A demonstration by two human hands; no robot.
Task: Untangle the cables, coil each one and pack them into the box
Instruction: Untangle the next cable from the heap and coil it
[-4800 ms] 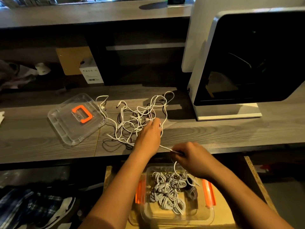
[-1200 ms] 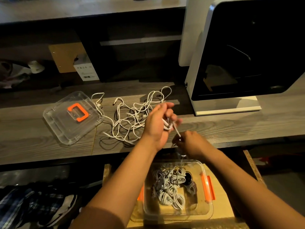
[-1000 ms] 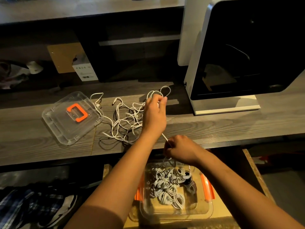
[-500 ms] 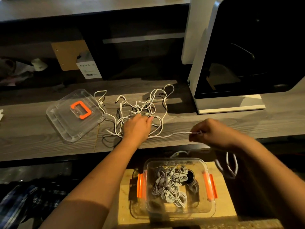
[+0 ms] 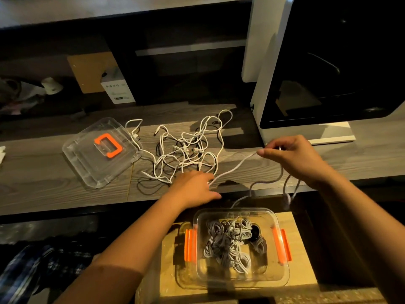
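Observation:
A tangle of white cables (image 5: 186, 150) lies on the grey wooden table (image 5: 43, 176). My left hand (image 5: 194, 188) rests at the tangle's near edge with one white cable (image 5: 232, 170) running out from under its fingers. That cable stretches up to my right hand (image 5: 291, 156), which pinches it above the table; loops of it hang below the hand past the table edge. Below the table stands the clear box (image 5: 241, 249) with orange latches, holding several coiled cables.
The box's clear lid (image 5: 98, 154) with an orange handle lies left of the tangle. A large white and black machine (image 5: 328, 69) stands at the right rear of the table. A small white carton (image 5: 117, 88) sits on the back shelf. Clothes lie bottom left.
My right hand has moved up and right, drawing the white cable out of the tangle. My left hand has slid back to the tangle's near right edge, keeping the cable down.

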